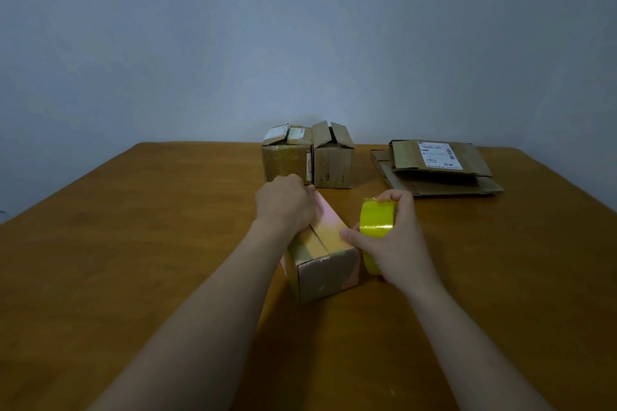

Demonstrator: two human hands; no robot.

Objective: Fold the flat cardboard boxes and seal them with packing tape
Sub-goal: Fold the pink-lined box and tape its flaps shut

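Left hand (283,203) rests on the far end of the pink box (329,272); fingers hidden, grip indeterminate. Right hand (390,240), just right of the box, clasps the yellow tape roll (375,215).

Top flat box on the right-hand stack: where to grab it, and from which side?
Probably the near long edge of the top flat box, coming from the front. It lies flat on a bigger flattened box that sticks out beneath it, so that edge is exposed: thumb on top, fingers slid under.

The left hand (283,203) hides the far end of the box (325,272); print on the label (437,157) seems illegibly small.
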